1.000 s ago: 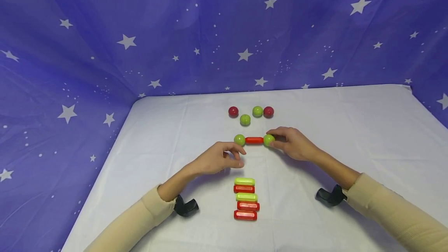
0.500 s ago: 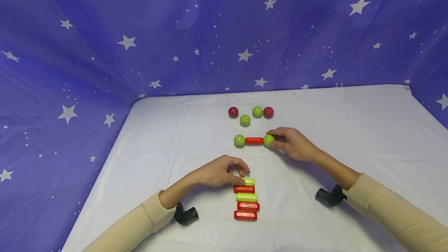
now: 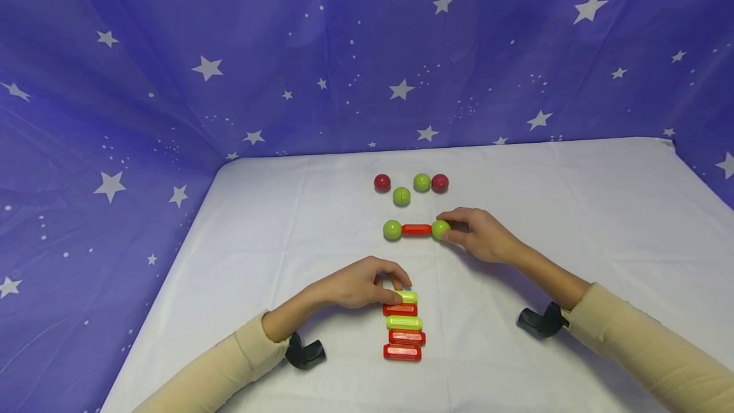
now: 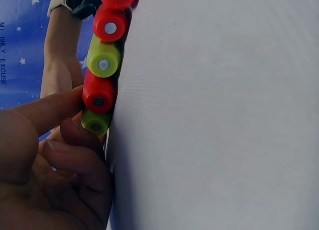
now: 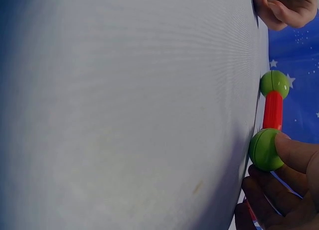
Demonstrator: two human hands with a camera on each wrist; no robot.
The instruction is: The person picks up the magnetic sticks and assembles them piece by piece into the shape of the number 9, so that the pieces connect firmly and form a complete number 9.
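My left hand [image 3: 358,282] pinches the yellow-green rod [image 3: 410,297] at the far end of a row of short rods, which still lies in its place. Seen from the left wrist, the thumb and fingers close about that rod [image 4: 94,124], right beside a red rod [image 4: 98,95] with a metal disc in its end. My right hand [image 3: 484,234] holds a green ball [image 3: 439,229] between thumb and fingers. This ball is joined to a red rod [image 3: 417,229], whose other end meets a second green ball [image 3: 392,229]. The dumbbell-shaped piece lies on the table.
Behind the dumbbell piece sit two red balls [image 3: 382,183] and two loose green balls [image 3: 402,196]. More red and yellow-green rods [image 3: 404,323] lie in the row toward me. A white cloth [image 3: 545,196] covers the table, with a starry blue curtain [image 3: 367,50] behind.
My left hand has moved from beside the left green ball back toward me, onto the far yellow-green rod, and stayed there. The right hand and the dumbbell piece have not moved.
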